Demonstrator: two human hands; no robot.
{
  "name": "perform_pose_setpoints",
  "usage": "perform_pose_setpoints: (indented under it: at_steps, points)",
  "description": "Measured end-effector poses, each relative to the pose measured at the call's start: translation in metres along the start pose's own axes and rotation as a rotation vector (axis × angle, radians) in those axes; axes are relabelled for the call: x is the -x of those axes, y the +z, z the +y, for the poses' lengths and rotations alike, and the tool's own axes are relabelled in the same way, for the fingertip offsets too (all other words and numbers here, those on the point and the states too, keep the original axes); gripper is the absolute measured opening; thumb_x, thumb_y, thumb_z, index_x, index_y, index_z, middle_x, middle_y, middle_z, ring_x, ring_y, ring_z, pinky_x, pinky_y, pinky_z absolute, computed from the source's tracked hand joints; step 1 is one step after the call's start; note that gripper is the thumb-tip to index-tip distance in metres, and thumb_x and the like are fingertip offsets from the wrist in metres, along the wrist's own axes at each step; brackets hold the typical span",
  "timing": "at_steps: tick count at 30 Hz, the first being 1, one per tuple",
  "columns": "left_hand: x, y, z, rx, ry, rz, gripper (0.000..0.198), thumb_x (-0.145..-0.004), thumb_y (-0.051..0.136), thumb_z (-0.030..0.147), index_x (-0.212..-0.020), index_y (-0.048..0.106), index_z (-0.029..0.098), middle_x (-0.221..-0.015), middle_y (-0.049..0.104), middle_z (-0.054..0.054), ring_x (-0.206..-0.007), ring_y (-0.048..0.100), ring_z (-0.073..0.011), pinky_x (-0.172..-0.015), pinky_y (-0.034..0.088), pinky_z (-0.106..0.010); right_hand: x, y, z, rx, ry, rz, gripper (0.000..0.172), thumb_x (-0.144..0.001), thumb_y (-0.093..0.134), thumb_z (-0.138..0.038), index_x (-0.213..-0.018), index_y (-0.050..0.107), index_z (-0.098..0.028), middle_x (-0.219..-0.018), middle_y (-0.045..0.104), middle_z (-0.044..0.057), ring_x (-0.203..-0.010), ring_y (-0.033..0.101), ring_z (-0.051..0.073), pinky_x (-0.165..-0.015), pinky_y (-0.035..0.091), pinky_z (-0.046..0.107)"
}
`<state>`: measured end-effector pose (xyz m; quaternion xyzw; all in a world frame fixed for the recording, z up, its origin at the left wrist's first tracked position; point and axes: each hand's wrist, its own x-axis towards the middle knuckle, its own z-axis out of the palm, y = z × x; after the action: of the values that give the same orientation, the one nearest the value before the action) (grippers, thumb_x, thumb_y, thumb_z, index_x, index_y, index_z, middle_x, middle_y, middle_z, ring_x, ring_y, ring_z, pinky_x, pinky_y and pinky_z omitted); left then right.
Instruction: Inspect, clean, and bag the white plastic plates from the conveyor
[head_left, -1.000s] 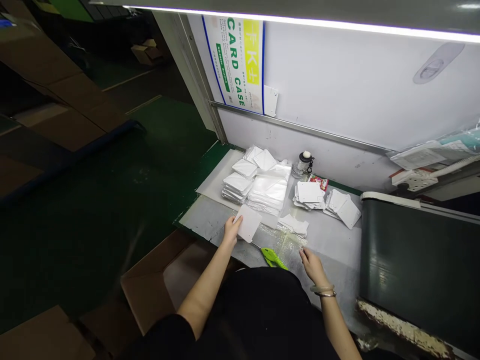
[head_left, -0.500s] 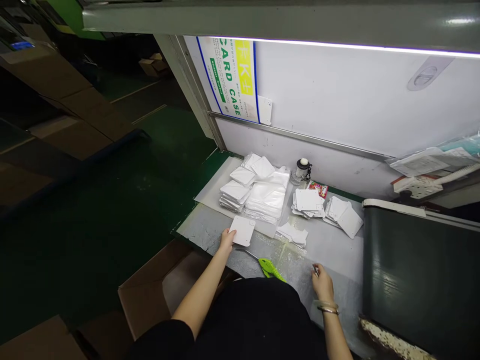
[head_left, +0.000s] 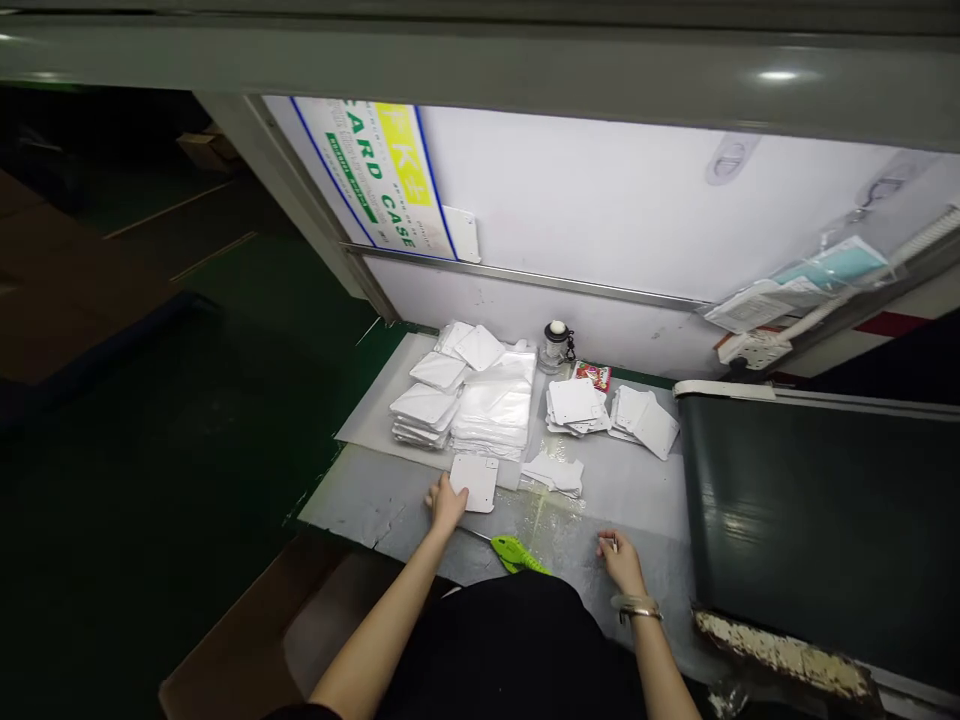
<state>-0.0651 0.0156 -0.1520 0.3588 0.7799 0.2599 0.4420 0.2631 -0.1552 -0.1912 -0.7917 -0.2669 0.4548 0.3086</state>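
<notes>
My left hand (head_left: 448,503) grips the lower left edge of a square white card (head_left: 475,482) with small punched holes, on a grey work sheet (head_left: 375,490). My right hand (head_left: 621,562) pinches a tiny metallic item (head_left: 612,542) above clear plastic film (head_left: 551,522). Between my hands lies a green-handled cutter (head_left: 516,552) with a thin metal blade. Stacks of white cards (head_left: 424,405) and a pile of clear plastic sleeves (head_left: 491,412) sit beyond my left hand. Further cards (head_left: 574,403) and white scraps (head_left: 553,475) lie nearer my right hand.
Further white cards (head_left: 643,422), a glass jar (head_left: 556,346) and a red packet (head_left: 592,376) stand against a white panel (head_left: 570,210). A dark conveyor belt (head_left: 810,510) runs along the right. A cardboard box (head_left: 247,625) sits below the bench's left edge.
The view has swung, shifting the whole scene left. The white card has turned squarer in my left hand. My right hand has stayed near the film, still pinching the tiny item.
</notes>
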Motion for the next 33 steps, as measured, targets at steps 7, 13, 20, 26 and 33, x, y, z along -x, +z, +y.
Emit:
perform_pose_setpoints:
  at_steps: [7, 13, 20, 26, 33]
  points:
    - [0.021, 0.044, 0.076, -0.511, 0.593, -0.196, 0.057, -0.073, 0.062, 0.018, -0.128, 0.049, 0.017, -0.149, 0.026, -0.018, -0.140, 0.018, -0.0357, -0.110, 0.023, -0.053, -0.009, 0.028, 0.014, -0.186, 0.187, -0.073, 0.034, -0.080, 0.057, -0.052, -0.077, 0.054, -0.018, -0.044, 0.038, -0.012, -0.032, 0.034, 0.005, -0.035, 0.026, 0.019]
    - [0.017, 0.129, 0.167, -0.764, 0.982, -0.362, 0.074, -0.072, 0.067, 0.033, -0.138, 0.038, 0.019, -0.155, 0.013, -0.014, -0.144, 0.008, -0.0334, -0.115, 0.012, -0.048, -0.017, 0.047, 0.011, -0.145, 0.291, -0.071, 0.028, -0.092, 0.054, -0.037, -0.076, 0.054, -0.014, -0.052, 0.043, -0.010, -0.037, 0.035, 0.002, -0.036, 0.030, 0.015]
    - [-0.002, 0.202, 0.215, -0.908, 0.983, -0.480, 0.123, -0.042, 0.084, 0.048, -0.144, 0.023, 0.013, -0.152, 0.013, -0.027, -0.141, 0.006, -0.0452, -0.107, 0.002, -0.068, -0.021, 0.052, 0.000, -0.152, 0.385, -0.044, 0.024, -0.092, 0.054, -0.036, -0.090, 0.059, -0.013, -0.072, 0.058, -0.003, -0.053, 0.052, 0.006, -0.048, 0.046, 0.019]
    - [-0.009, 0.193, 0.219, -0.797, 0.990, -0.625, 0.126, -0.029, 0.087, 0.036, -0.142, 0.033, 0.023, -0.147, 0.028, -0.018, -0.139, 0.021, -0.0398, -0.113, 0.012, -0.052, -0.020, 0.055, -0.005, -0.224, 0.407, -0.020, 0.022, -0.091, 0.056, -0.034, -0.090, 0.059, -0.013, -0.075, 0.059, -0.002, -0.056, 0.054, 0.006, -0.050, 0.047, 0.020]
    - [0.023, 0.131, 0.204, -0.335, 0.807, -0.659, 0.093, -0.063, 0.068, 0.055, -0.142, 0.032, 0.019, -0.141, 0.039, -0.014, -0.133, 0.035, -0.0337, -0.108, 0.029, -0.048, -0.012, 0.048, -0.011, -0.357, 0.294, 0.033, 0.025, -0.089, 0.057, -0.036, -0.078, 0.056, -0.013, -0.061, 0.052, -0.007, -0.045, 0.044, 0.004, -0.044, 0.039, 0.017]
